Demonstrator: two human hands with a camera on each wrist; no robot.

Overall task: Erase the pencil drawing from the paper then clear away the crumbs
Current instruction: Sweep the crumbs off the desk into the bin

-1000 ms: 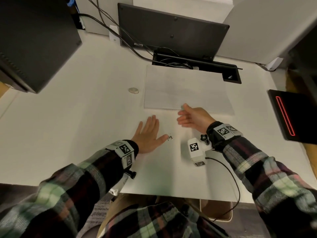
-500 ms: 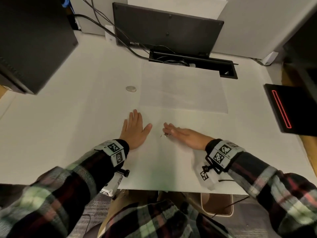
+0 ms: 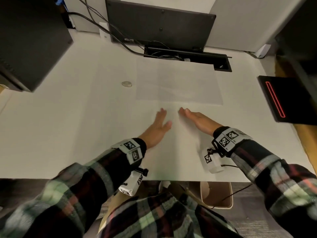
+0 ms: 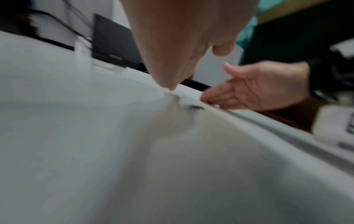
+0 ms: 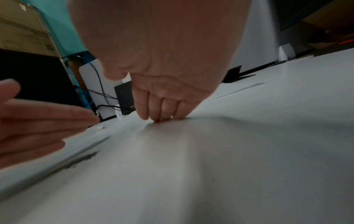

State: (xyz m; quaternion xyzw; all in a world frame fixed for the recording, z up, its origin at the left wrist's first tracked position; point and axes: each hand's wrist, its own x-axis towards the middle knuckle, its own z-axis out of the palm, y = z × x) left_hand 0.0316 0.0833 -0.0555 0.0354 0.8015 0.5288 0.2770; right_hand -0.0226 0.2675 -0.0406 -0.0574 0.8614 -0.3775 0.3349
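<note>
A white sheet of paper lies on the white desk, with no drawing that I can make out through the blur. My left hand and right hand stand just in front of its near edge, a narrow gap between them. Both hold nothing and have straight fingers. The right hand stands on its edge with fingertips touching the desk. In the left wrist view, dark eraser crumbs lie on the desk between the left fingertips and the right hand. In the head view the crumbs are lost in blur.
A small pale oval object lies left of the paper. A monitor's back and a cable slot stand behind it. A black box is at far left, a black device with a red line at right, a bin under the desk edge.
Both hands have slid away from me toward the paper's near edge. The left hand has risen from lying flat, and the crumbs seen between the hands are now blurred out in the head view.
</note>
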